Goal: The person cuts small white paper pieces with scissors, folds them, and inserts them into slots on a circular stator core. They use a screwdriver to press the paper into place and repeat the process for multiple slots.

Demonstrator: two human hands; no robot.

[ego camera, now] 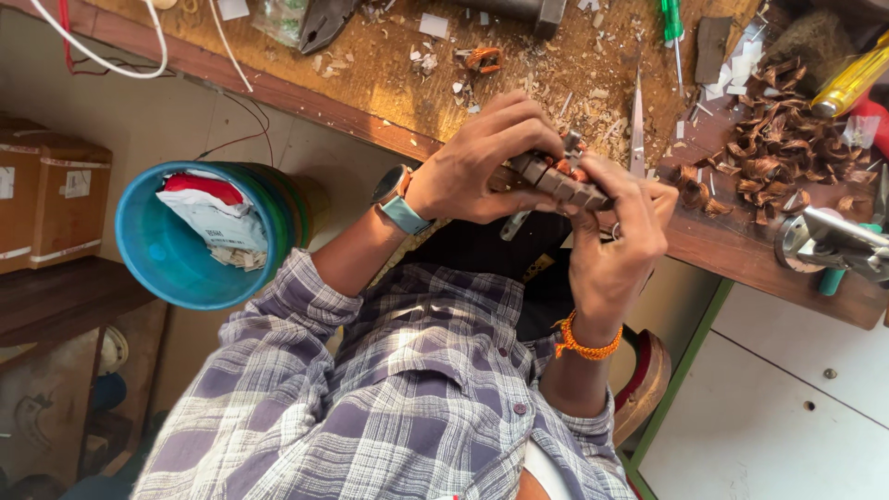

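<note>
Seen from above, a person in a checked shirt holds a small metal part point(556, 181) in both hands, just off the near edge of a wooden counter point(389, 83). The left hand point(486, 162), with a watch at the wrist, is closed around one end of the part. The right hand point(616, 231), with an orange thread band at the wrist, pinches the other end with fingers and thumb.

The part hangs over the lap and floor rather than over the counter, so a loosened grip would probably let it, or any small piece of it, fall. A slim pointed metal tool point(638, 125) lies on the counter just beyond the fingers and could prick them. Wood chips point(782, 153) and shavings litter the surface and could hide small pieces.

To the left, a blue bucket point(162, 264) holds a crumpled white and red wrapper point(215, 215). At the far left stands a brown cardboard box point(51, 199) bearing small pale rectangular labels. A yellow tool handle point(857, 81) lies at the counter's right.
</note>
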